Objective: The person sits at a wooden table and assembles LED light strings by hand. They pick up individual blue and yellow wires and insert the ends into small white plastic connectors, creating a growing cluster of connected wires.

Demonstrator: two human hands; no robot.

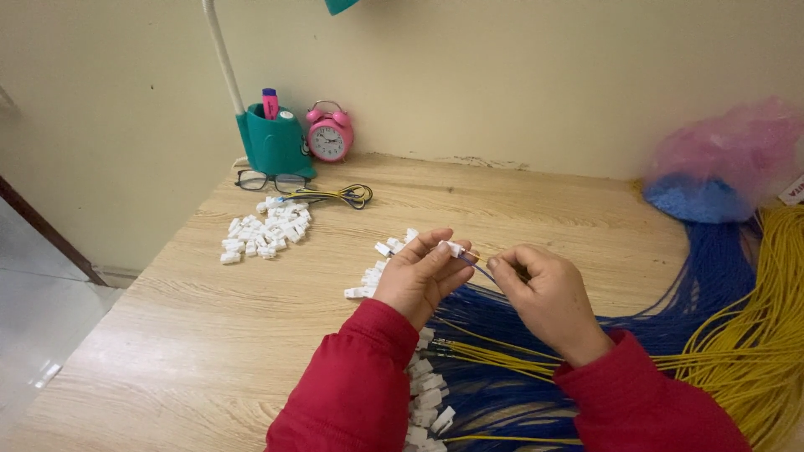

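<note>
Above the table (251,335), the left hand (416,280) pinched a white connector (453,248) — the right hand (544,297) gripped a blue wire (479,269) at it, fingers closed on both.

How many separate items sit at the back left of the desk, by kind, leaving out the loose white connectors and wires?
Lamp base with pen holder: 1
Alarm clock: 1
Glasses: 1
Marker in the holder: 1
Total: 4
</note>
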